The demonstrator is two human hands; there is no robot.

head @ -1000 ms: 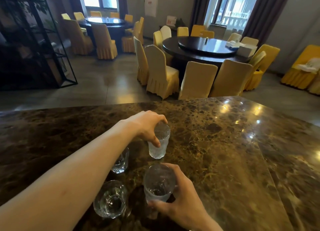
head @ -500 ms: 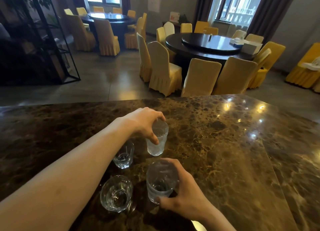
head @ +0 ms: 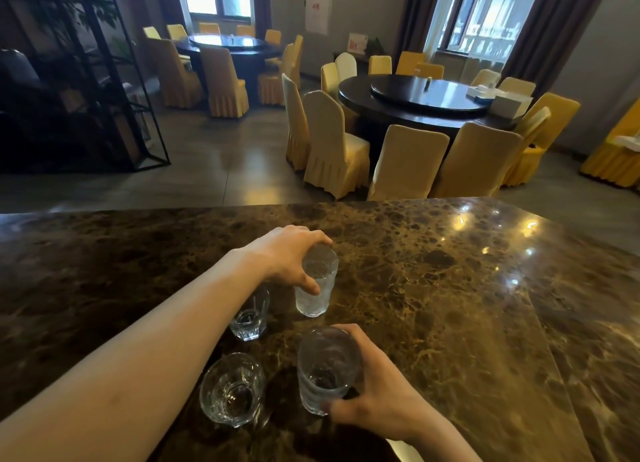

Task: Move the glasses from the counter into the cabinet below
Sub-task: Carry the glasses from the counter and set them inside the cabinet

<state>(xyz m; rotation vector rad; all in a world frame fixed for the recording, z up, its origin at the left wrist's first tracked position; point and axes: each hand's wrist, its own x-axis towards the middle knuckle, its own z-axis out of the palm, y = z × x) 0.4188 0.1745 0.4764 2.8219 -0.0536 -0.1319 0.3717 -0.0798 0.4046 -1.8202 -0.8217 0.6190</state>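
Several clear glasses stand on the dark marble counter (head: 450,305). My left hand (head: 287,257) grips the rim of the far tall textured glass (head: 315,288) from above. My right hand (head: 377,392) wraps around the side of the near tall glass (head: 325,371). A short faceted glass (head: 248,317) stands partly behind my left forearm. Another short glass (head: 231,390) stands near the front edge, untouched. The cabinet below is out of view.
Beyond the counter's far edge lies a dining room with round dark tables (head: 422,96) ringed by yellow-covered chairs (head: 332,146). A black metal shelf frame (head: 104,80) stands at the left. The counter stretches bare to the right and left of the glasses.
Both hands keep their hold on the two tall glasses. The view has tilted up slightly, so the glasses sit a little higher in frame; nothing else has shifted.
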